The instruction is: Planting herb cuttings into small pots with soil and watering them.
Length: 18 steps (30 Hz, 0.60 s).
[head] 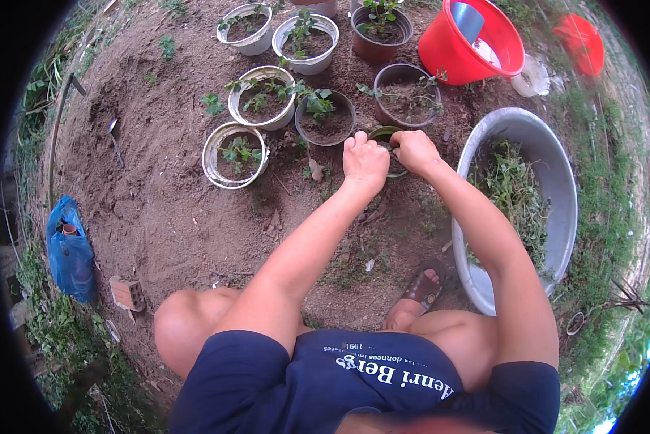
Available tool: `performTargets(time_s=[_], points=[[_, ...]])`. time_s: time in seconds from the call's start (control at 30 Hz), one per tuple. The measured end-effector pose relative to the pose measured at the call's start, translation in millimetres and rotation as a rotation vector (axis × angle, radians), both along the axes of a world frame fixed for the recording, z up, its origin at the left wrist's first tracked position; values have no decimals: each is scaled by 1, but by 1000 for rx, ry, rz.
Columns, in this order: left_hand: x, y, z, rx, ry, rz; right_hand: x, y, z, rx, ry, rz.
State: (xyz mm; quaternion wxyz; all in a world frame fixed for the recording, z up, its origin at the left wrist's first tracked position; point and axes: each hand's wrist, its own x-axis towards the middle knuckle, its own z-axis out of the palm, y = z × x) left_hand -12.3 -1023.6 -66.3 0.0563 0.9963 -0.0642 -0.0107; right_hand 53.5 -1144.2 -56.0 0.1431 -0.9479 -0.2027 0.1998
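Note:
Both my hands are at a small green pot (384, 132), whose rim shows between them. My left hand (366, 160) lies over its left side with the fingers curled; what is under the fingers is hidden. On the pot's right side is my right hand (413, 150), its fingertips bent down at the rim. Just beyond my left hand stands a dark pot (325, 142) of soil with a leafy seedling (318, 104). A brown pot (380, 116) with thin, straggly stems stands beyond my right hand. Whether either hand grips the small pot is not plain.
Several white pots (208, 163) with seedlings stand ahead and left. On the right lies a large metal basin (566, 200) with pulled greenery (512, 187). A red bucket (439, 51) stands at the upper right. A blue plastic bag (67, 266), a hollow brick (125, 293) and a spoon (114, 133) lie left.

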Motion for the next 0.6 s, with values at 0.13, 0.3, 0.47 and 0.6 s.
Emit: performTargets(time_s=[0.13, 0.3, 0.47, 0.6], points=[[-1, -8, 25, 63, 288, 38, 5, -2, -3, 41, 37, -19], [0, 11, -14, 29, -21, -38, 11, 9, 3, 114, 107, -1], [2, 3, -6, -97, -138, -12, 8, 4, 8, 199, 337, -329], [2, 0, 1, -301, -339, -92, 14, -4, -13, 340, 401, -422]])
